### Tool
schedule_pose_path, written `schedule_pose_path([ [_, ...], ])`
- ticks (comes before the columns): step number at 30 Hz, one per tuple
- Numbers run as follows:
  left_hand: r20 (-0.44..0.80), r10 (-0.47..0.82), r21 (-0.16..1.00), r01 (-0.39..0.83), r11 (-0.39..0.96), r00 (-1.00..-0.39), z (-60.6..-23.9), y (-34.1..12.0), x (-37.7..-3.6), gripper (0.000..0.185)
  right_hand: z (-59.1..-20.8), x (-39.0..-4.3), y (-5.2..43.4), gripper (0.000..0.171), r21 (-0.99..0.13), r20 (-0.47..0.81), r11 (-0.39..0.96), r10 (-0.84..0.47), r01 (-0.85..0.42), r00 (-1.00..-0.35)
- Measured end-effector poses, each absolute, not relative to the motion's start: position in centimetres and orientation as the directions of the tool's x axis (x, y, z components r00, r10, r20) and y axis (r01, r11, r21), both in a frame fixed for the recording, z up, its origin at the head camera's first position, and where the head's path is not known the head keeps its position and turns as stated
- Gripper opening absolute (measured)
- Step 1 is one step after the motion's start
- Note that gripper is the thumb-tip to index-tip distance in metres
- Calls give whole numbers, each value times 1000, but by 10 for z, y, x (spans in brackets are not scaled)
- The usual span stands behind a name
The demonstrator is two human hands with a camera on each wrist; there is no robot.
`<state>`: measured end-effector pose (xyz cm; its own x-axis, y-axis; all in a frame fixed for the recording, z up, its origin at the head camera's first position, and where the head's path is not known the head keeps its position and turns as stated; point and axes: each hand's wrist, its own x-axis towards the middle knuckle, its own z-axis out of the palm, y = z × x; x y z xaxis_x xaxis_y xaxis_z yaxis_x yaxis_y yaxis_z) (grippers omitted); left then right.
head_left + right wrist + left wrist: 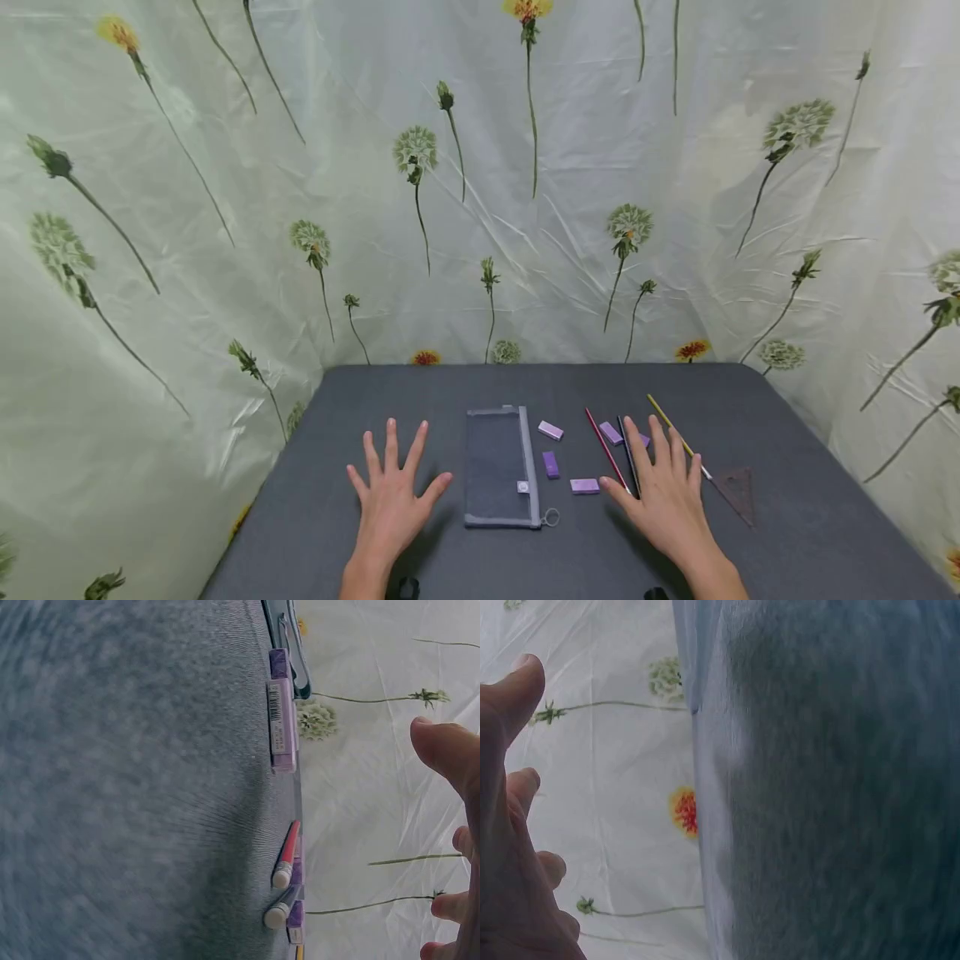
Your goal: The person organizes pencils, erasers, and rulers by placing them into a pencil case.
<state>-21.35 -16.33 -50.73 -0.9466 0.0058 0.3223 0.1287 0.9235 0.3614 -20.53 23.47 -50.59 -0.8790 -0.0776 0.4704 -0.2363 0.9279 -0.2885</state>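
My left hand (392,508) is held with fingers spread, left of a see-through zip pouch (495,471) with a grey border and a ring at its lower right corner. Fingers likewise spread, my right hand (663,504) overlaps the lower ends of a red pencil (603,442) and a black pencil (627,450) in the head view. Both wrist views show the hands raised off the table, holding nothing. A yellow pencil (675,429) slants behind the right fingers. Several purple erasers, including one with a barcode (279,724), lie between pouch and right hand; another (643,440) is partly hidden by fingers.
A see-through set square (738,493) lies right of the right hand. The dark grey table (397,387) has a far edge against a hanging white curtain (360,167) printed with dandelions, which also closes in both sides.
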Motion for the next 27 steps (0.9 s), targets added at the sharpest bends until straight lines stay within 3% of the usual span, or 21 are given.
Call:
schedule_pose_path([
  [11, 333, 1, 409, 145, 901, -943, -494, -147, -212, 88, -488, -204, 239, 102, -345, 454, 904, -73, -251, -888],
  [27, 300, -19, 529, 150, 835, -954, -443, -119, -227, 85, -437, -225, 255, 85, -371, 298, 876, -203, -309, -933],
])
